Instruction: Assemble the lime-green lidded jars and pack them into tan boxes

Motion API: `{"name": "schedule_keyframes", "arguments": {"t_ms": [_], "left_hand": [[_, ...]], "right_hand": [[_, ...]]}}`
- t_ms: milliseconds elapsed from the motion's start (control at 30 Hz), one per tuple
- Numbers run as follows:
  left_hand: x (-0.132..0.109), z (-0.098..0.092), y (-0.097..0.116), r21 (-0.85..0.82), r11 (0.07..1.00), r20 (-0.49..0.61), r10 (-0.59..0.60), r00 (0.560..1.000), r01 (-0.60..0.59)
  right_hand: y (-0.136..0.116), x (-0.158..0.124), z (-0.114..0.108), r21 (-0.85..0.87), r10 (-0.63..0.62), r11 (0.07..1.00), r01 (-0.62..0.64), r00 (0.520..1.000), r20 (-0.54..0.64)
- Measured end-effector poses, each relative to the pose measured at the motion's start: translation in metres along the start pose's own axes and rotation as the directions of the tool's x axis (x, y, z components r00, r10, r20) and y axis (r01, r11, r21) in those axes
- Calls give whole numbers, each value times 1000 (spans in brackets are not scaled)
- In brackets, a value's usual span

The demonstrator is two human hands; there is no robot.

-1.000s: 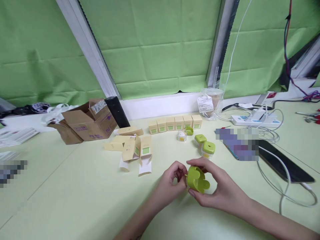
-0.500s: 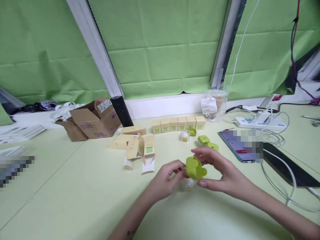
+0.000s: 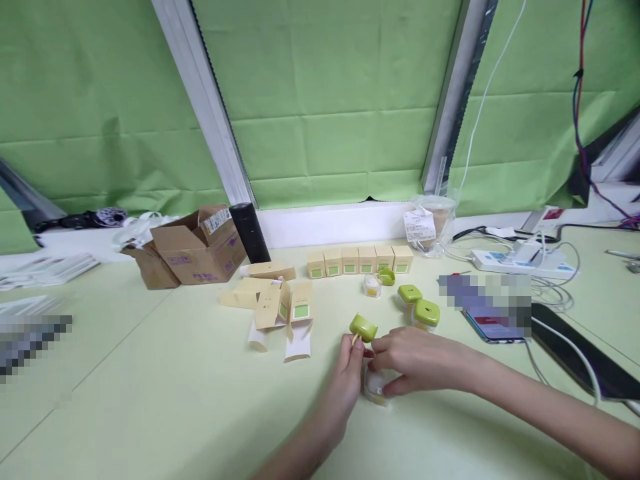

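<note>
My left hand (image 3: 347, 377) is closed on a small green case cover (image 3: 363, 328), pinching it low down, where a thin yellowish strip shows. Just to the right, my right hand (image 3: 410, 360) reaches down with thumb and fingers around a small clear case (image 3: 376, 387) with white and yellow inside. That case rests on the table, partly hidden by the fingers. Beyond the hands sit two clear cases with green tops, a nearer one (image 3: 426, 312) and a farther one (image 3: 410, 293). Another clear case (image 3: 372, 285) stands beside a loose green cover (image 3: 386, 276).
Several small beige boxes (image 3: 359, 260) line the back of the table. Opened beige boxes (image 3: 273, 303) lie left of centre, before a cardboard carton (image 3: 200, 250) and a black cylinder (image 3: 250, 233). Phones (image 3: 493, 327), cables and a power strip (image 3: 525, 265) occupy the right.
My left hand has shifted the green cover left and turned it over. My right hand has moved from beside the cover down onto the clear case. The view has tilted slightly upward.
</note>
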State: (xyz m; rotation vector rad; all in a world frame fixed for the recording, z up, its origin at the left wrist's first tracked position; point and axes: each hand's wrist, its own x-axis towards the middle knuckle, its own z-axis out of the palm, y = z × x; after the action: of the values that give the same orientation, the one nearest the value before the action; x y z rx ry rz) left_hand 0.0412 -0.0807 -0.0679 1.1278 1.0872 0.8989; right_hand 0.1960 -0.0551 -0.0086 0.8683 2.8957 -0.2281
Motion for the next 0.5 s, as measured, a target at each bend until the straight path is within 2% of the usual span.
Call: {"name": "schedule_keyframes", "arguments": {"t_ms": [200,333,500], "left_hand": [[-9,3,6,-82,996,-18,-33,999,32],[-10,5,2,-110,994,-30,-25,999,22],[-11,7,-5,-116,993,-116,2,993,-15]], "right_hand": [[-1,9,-3,57,63,996,-66,997,54],[-3,8,9,160,81,985,-70,995,-64],[-6,5,28,406,228,906,-124,948,-220]]}}
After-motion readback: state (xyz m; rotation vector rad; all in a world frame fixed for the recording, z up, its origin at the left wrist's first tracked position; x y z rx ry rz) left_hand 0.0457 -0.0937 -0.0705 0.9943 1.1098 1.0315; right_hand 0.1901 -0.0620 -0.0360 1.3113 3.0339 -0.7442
